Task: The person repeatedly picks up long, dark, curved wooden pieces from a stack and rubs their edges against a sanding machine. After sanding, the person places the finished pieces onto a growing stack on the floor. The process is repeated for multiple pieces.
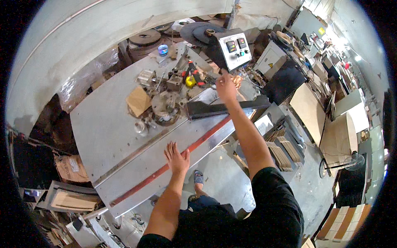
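The hands are well apart; the left hand [178, 160] lies palm down on the near part of the metal table [99, 128], fingers a little spread, its thumb by the red strip [142, 184]; the right hand [226, 89] is at the far side with its fingers curled, near the control box [235, 49], and whether anything is within that curl I cannot tell. The black bar [206, 110] lies across the table under the right forearm; whether skin meets it I cannot tell.

For a reach like this, good form would be to keep the left palm flat as a prop, carry the forearm high enough to clear the bar's edge, and close the fingers only where they can be seen; the copper-coloured scrap [237, 81] just beside the right hand could scratch, so a slow approach seems wise; the red-handled pliers [197, 77] and yellow tape measure [190, 81] could be knocked by a careless sweep.

The table is grey and scuffed; on it are a wooden block [138, 101], a round metal fitting [163, 105] and, farther back, a blue tub [163, 50]; beyond rises a pale wall [124, 18]; to the right, stacked boards [285, 153] and a fan [355, 162] stand on the pale floor [233, 182].
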`<state>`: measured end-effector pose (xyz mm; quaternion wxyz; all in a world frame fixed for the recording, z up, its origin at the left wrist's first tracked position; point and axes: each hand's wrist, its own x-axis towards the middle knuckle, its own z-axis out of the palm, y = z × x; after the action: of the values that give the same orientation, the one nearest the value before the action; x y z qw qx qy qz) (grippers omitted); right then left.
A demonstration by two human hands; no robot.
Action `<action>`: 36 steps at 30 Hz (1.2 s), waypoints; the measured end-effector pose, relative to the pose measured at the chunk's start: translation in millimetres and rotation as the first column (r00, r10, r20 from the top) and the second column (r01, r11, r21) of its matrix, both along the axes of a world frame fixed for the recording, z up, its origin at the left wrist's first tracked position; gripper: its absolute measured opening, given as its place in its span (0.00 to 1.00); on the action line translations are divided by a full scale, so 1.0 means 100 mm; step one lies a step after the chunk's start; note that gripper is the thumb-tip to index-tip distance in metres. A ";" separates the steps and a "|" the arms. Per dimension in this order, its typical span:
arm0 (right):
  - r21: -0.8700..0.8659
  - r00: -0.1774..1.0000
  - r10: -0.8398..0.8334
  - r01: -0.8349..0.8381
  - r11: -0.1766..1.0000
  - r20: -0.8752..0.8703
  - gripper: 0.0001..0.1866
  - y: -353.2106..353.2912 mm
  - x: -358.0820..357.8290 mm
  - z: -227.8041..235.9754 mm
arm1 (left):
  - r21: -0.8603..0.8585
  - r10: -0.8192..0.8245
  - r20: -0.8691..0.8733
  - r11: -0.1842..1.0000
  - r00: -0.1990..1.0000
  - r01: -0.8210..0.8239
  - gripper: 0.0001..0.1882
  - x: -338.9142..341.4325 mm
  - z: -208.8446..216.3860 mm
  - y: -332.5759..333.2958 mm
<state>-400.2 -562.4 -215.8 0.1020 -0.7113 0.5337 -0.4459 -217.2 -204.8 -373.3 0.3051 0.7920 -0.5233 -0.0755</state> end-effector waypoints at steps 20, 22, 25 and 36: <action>0.251 0.839 -0.055 0.224 0.942 -0.541 0.52 -1.71 -0.29 0.22 | 0.189 -0.002 0.191 0.981 0.982 -0.034 0.42 -0.13 0.22 -0.17; 0.286 0.897 0.032 0.107 0.952 -0.441 0.47 -1.48 -0.29 0.04 | 0.211 0.008 0.153 0.977 0.988 -0.041 0.42 -0.13 0.24 -0.19; 0.220 0.911 0.260 -0.195 0.956 -0.319 0.44 -0.91 -0.56 -0.37 | 0.273 0.029 0.116 0.960 0.993 -0.060 0.42 -0.10 0.26 -0.19; 0.433 0.646 0.550 -0.351 0.830 -0.530 0.39 0.18 -1.48 -0.64 | 0.238 0.052 0.199 0.966 0.979 -0.099 0.41 -0.15 0.17 -0.08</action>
<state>-547.9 -544.0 -279.3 0.1282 -0.9063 0.3990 -0.0549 -232.3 -212.9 -355.9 0.1554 0.8468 -0.5060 -0.0519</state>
